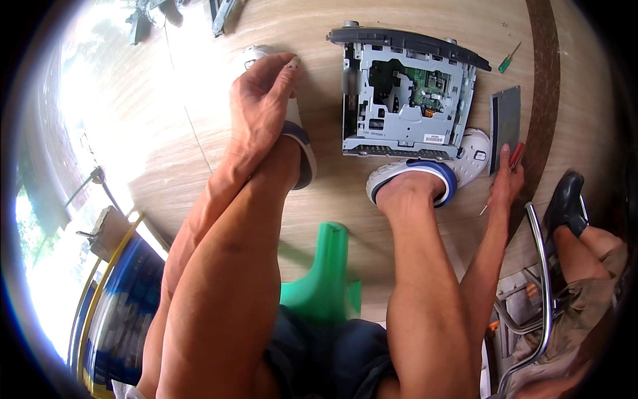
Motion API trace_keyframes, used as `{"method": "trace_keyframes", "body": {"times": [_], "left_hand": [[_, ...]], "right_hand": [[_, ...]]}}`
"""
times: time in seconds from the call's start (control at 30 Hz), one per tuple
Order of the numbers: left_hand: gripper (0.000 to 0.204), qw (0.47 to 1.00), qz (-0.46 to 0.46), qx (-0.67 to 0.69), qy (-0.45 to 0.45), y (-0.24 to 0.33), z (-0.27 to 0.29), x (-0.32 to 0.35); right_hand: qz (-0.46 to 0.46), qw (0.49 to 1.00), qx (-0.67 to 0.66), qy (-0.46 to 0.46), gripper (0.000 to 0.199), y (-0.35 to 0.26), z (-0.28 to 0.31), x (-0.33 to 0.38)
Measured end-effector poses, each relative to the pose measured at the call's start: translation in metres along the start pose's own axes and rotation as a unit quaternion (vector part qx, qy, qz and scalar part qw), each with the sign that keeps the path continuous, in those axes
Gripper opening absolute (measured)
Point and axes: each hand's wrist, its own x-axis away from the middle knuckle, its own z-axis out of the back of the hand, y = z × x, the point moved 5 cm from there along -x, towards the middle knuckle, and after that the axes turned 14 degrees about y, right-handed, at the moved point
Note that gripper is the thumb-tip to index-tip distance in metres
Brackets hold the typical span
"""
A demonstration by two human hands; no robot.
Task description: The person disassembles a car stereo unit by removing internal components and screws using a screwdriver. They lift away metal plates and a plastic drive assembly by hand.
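Observation:
A car stereo unit (407,125) lies on the floor in front of me, its metal frame open at the top and a green circuit board showing inside. Its black curved front panel with knobs points away from me. My left hand (260,106) is closed over my left shoe, thumb and fingertips pressed together; anything between them is too small to make out. To the right of the unit, my right hand (506,185) grips a red-handled screwdriver (518,154). The same hand's fingers are on the near end of a flat grey metal cover (507,120).
A small green-handled screwdriver (506,64) lies at the far right. Dark metal parts (224,14) lie at the far left. My shoes (473,156) flank the unit. Below me is a green stool (325,272). Another person's black shoe (565,203) and a chrome chair frame (541,266) are at right.

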Motion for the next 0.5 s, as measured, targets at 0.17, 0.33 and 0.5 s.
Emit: {"method": "trace_keyframes", "body": {"times": [0.17,0.33,0.5], "left_hand": [[0.029,1.0,-0.017,-0.012,-0.003,0.001,0.0,-0.001],[0.029,1.0,0.003,-0.009,0.003,-0.003,0.002,-0.002],[0.031,1.0,0.002,-0.007,-0.002,-0.002,-0.001,-0.003]], "right_hand": [[-0.041,0.997,0.068,0.001,0.048,-0.019,0.006,0.008],[-0.233,0.966,-0.076,-0.084,0.04,-0.011,0.001,0.018],[-0.404,0.851,-0.303,-0.144,0.026,0.02,0.0,0.013]]}}
